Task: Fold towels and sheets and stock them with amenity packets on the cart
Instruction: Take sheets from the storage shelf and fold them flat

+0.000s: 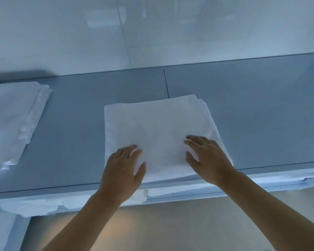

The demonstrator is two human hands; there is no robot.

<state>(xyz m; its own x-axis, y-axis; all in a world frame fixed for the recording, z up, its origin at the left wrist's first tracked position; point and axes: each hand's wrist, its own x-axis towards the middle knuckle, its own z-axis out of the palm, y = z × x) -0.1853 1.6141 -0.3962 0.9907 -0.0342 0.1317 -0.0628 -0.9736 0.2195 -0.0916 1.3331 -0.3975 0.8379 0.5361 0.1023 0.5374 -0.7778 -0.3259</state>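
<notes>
Two bare hands lie flat on a folded white sheet (158, 134) at the near edge of the grey table (261, 115). The left hand (122, 171) rests on the sheet's near left corner, fingers straight and close together, thumb spread to the side. The right hand (207, 158) presses on the near right part, fingers extended toward the middle. Several layered edges show along the sheet's right side. A second folded white pile (13, 122) lies well apart at the table's left. More white fabric (43, 205) shows below the table's front edge.
</notes>
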